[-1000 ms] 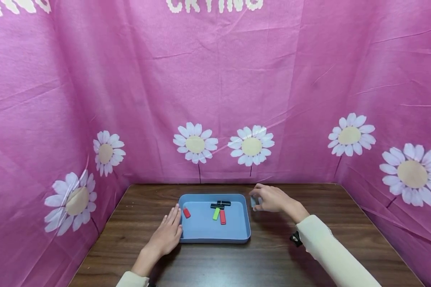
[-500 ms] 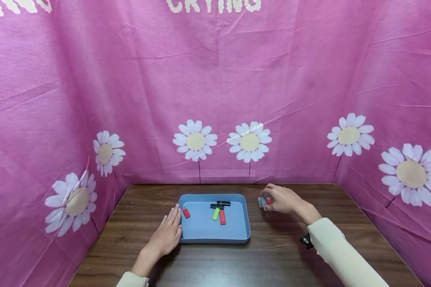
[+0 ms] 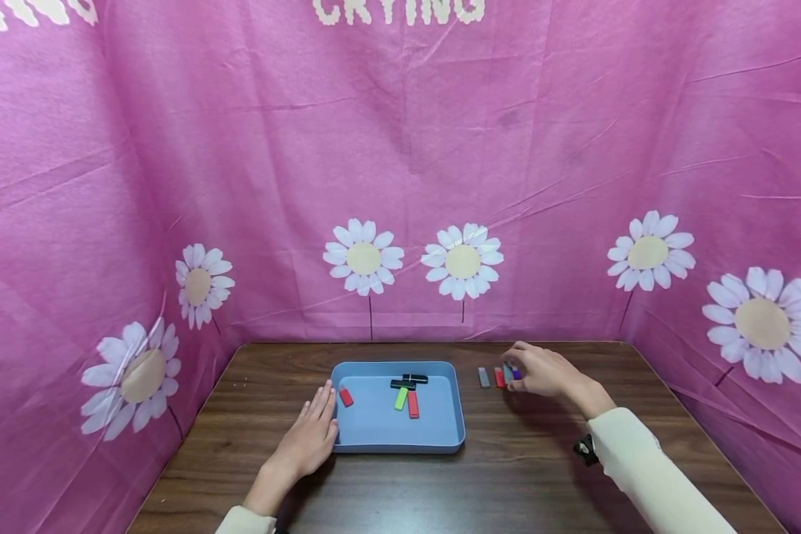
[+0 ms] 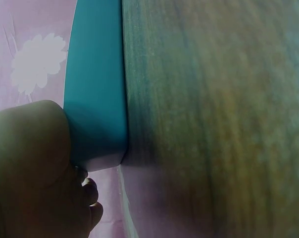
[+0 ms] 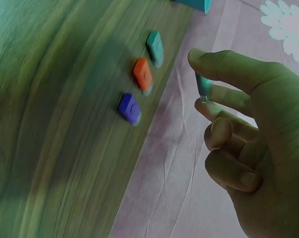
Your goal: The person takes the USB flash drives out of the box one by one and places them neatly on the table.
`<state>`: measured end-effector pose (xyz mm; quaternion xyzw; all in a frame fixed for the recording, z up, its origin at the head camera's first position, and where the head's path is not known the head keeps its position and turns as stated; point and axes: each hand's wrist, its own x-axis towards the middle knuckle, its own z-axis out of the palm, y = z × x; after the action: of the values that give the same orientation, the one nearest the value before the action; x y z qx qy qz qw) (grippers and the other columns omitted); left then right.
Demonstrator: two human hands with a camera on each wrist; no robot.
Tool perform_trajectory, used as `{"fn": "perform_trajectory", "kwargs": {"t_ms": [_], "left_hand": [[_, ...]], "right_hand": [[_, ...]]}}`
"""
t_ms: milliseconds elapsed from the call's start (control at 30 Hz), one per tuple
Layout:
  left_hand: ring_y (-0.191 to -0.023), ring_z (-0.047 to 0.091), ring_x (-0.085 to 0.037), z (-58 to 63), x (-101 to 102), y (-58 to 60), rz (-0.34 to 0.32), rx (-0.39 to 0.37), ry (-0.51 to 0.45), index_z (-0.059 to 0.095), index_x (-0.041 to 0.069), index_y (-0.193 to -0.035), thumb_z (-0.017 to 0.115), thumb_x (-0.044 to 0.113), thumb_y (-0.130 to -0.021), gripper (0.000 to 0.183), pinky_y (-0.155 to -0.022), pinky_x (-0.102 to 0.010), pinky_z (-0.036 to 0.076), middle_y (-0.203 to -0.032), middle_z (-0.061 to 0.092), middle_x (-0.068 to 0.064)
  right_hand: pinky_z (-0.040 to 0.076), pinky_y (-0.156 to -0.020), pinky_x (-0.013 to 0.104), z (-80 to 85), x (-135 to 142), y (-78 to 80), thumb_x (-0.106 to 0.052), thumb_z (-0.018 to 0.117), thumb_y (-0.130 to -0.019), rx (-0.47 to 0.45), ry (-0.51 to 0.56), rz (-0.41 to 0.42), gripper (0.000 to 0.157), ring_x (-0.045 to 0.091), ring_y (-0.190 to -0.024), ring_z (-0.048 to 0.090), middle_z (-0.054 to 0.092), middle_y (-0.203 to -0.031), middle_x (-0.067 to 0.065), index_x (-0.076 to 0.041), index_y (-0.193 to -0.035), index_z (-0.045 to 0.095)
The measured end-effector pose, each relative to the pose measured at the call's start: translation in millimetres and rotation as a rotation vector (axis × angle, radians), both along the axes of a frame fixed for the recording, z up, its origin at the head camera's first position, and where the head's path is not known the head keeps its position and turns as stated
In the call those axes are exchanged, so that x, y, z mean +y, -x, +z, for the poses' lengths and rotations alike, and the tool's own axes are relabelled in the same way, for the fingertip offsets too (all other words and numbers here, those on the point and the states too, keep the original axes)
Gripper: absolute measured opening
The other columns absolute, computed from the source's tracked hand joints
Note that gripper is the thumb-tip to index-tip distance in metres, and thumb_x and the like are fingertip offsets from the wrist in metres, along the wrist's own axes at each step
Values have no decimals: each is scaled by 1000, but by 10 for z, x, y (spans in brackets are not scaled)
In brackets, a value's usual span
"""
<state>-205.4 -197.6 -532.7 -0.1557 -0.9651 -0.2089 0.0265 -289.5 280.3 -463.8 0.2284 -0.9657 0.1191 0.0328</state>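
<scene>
My right hand (image 3: 541,373) pinches a small grey USB stick (image 5: 203,88) between thumb and fingertips, raised over the table right of the blue tray. Below it lie a grey stick (image 3: 483,377), a red stick (image 3: 500,377) and a purple stick (image 5: 129,108) in a loose row, the last partly hidden by the fingers in the head view. With fingers straight, my left hand (image 3: 309,432) rests along the left wall of the tray (image 3: 397,448). Inside the tray lie a red stick (image 3: 346,397), a green one (image 3: 401,399), another red one (image 3: 413,405) and black ones (image 3: 415,379).
Everything stands on a dark brown wooden table (image 3: 400,493). A pink cloth (image 3: 400,163) with printed daisies rises at the back and both sides.
My right hand has moved rightward from beside the tray, carrying the grey stick. The grey and red sticks on the table have come into full view, with purple showing. The left hand stays put.
</scene>
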Motion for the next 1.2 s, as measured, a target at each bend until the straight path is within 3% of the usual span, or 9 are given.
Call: {"fn": "perform_trajectory", "kwargs": {"t_ms": [300, 1000, 1200], "left_hand": [[-162, 26, -44, 29, 4, -4, 1, 1, 1, 34, -11, -161, 46, 16, -111, 58, -131, -63, 26, -174, 25, -25], [-163, 25, -43, 22, 6, -15, 2, -8, 1, 33, -10, -162, 46, 17, -112, 58, -131, -62, 26, -175, 24, -24], [-162, 26, -45, 27, 6, 1, -4, 0, -2, 33, -11, -161, 46, 16, -111, 59, -130, -63, 26, -174, 25, -25]], "right_hand": [[60, -88, 55, -47, 173, 9, -24, 91, -81, -8, -4, -28, 52, 23, -99, 71, 69, -123, 6, -10, -128, 74], [60, -88, 54, -113, 452, 75, -17, 89, -77, -28, 15, -59, 55, 23, -98, 70, 69, -124, 10, -5, -128, 73], [60, -90, 58, -130, 497, 94, -13, 88, -76, -53, 14, -71, 57, 30, -102, 71, 68, -129, 16, -3, -130, 71]]}}
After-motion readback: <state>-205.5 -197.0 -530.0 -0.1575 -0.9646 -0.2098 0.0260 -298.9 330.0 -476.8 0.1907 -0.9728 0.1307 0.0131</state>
